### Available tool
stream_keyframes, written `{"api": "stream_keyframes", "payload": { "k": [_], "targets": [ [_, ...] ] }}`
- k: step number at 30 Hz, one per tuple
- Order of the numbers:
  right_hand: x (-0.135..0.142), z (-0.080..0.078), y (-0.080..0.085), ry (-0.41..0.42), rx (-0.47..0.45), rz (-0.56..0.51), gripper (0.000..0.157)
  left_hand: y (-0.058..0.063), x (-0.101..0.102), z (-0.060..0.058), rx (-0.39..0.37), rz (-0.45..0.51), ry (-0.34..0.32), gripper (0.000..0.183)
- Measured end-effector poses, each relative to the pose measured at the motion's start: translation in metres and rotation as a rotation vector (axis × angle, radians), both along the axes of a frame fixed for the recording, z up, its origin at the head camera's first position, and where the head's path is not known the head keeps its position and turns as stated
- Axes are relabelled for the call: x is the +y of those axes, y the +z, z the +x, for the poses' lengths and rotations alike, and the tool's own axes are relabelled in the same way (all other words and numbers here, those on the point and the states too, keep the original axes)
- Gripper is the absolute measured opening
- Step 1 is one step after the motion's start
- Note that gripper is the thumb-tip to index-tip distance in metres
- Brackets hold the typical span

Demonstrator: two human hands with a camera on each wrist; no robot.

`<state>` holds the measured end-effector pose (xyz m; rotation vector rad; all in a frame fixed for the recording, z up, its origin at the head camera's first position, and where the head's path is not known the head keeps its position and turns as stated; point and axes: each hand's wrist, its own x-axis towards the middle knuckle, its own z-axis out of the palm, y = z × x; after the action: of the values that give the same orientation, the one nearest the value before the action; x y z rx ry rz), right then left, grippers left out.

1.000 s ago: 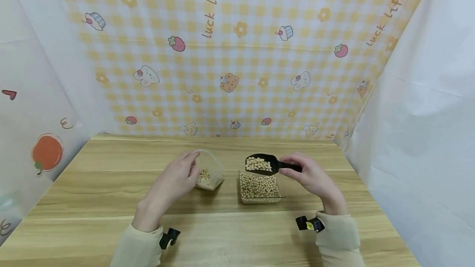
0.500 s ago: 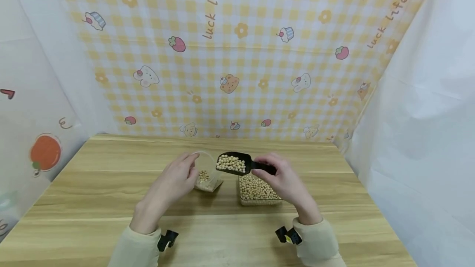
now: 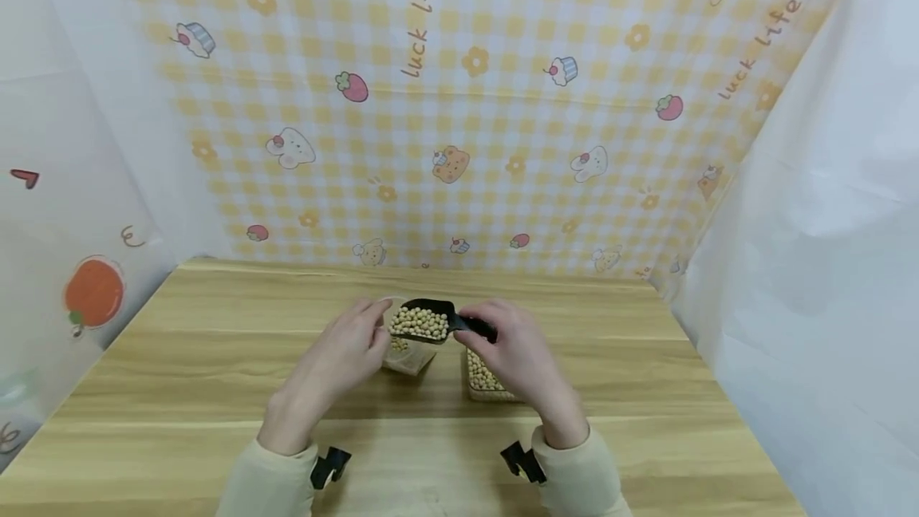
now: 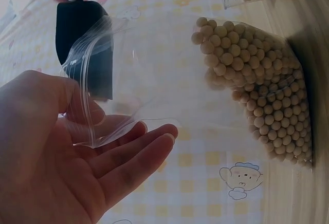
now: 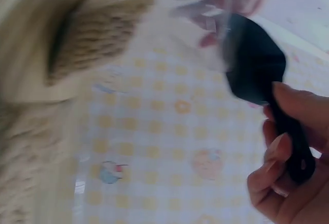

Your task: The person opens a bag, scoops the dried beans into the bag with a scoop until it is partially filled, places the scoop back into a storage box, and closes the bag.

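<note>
My left hand [image 3: 337, 361] pinches the mouth of a clear zip bag [image 4: 154, 75], which stands on the table with soybeans [image 4: 267, 100] in its lower part. In my right hand [image 3: 520, 361] is the handle of a black scoop [image 3: 439, 308], held level and heaped with soybeans [image 3: 418, 324]. The scoop's front end is at the bag's mouth, close by my left fingertips; the left wrist view shows it behind the clear plastic. Below my right hand, partly covered by it, sits a clear box [image 3: 491, 396] filled with soybeans.
The wooden table [image 3: 617, 421] runs back to a yellow checked cloth [image 3: 488, 118] hung behind it. White sheets [image 3: 811, 246] hang along both sides. Dark wrist mounts [image 3: 330, 467] sit on both sleeves.
My right hand has carried the loaded scoop left, from above the box to the bag's mouth. The left hand keeps its hold on the bag in nearly the same place.
</note>
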<state>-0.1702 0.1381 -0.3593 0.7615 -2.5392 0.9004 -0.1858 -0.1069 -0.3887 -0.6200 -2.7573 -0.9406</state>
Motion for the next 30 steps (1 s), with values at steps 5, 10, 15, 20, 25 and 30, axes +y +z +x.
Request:
{"api": "stream_keyframes", "payload": {
  "k": [5, 10, 15, 20, 25, 30],
  "targets": [
    [-0.014, 0.006, 0.015, -0.031, 0.036, 0.052, 0.024, 0.000, 0.001, 0.000, -0.002, -0.002, 0.004, 0.048],
    [-0.023, 0.009, 0.017, -0.055, 0.092, 0.091, 0.022, 0.000, 0.001, 0.000, 0.009, -0.013, 0.015, 0.048],
    [-0.029, 0.010, 0.013, -0.068, 0.154, 0.083, 0.022, 0.000, 0.001, 0.000, 0.019, -0.023, 0.022, 0.048],
    [-0.031, 0.010, 0.010, -0.030, 0.255, 0.087, 0.021, 0.001, 0.001, 0.000, 0.022, -0.021, 0.022, 0.047],
    [-0.030, 0.009, 0.008, 0.019, 0.340, 0.123, 0.018, 0.000, 0.002, 0.000, 0.026, -0.017, 0.015, 0.046],
    [-0.023, 0.006, 0.009, 0.050, 0.297, 0.080, 0.022, -0.001, 0.003, -0.001, 0.036, -0.021, 0.016, 0.046]
  ]
}}
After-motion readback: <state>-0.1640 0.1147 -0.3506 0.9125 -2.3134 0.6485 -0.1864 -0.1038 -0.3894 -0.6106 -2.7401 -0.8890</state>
